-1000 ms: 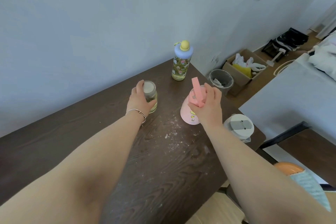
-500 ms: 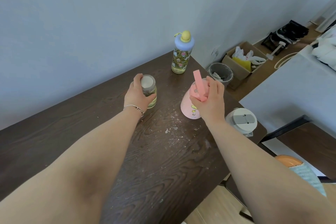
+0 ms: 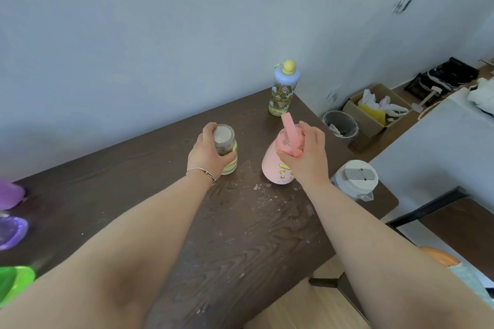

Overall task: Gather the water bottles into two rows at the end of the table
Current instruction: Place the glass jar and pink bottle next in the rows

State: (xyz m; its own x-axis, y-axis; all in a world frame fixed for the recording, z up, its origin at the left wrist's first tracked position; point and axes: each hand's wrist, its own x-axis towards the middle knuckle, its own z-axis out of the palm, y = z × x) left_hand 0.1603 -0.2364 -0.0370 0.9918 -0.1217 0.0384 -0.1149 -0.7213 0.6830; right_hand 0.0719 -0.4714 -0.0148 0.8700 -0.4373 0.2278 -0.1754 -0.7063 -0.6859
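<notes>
My left hand grips a small clear bottle with a pale lid and yellowish liquid, standing on the dark wooden table. My right hand holds the pink bottle by its top, beside its raised pink strap. A patterned bottle with a lilac cap and yellow knob stands at the far corner by the wall. A white bottle with a grey lid sits at the right edge, just right of my right wrist.
Purple, violet and green items sit at the left frame edge. Beyond the table's end are a clear bin and a cardboard box. A grey surface lies to the right.
Both hands have kept their hold on their bottles and shifted slightly toward the far end. The view has tilted, bringing the coloured items at the left into sight.
</notes>
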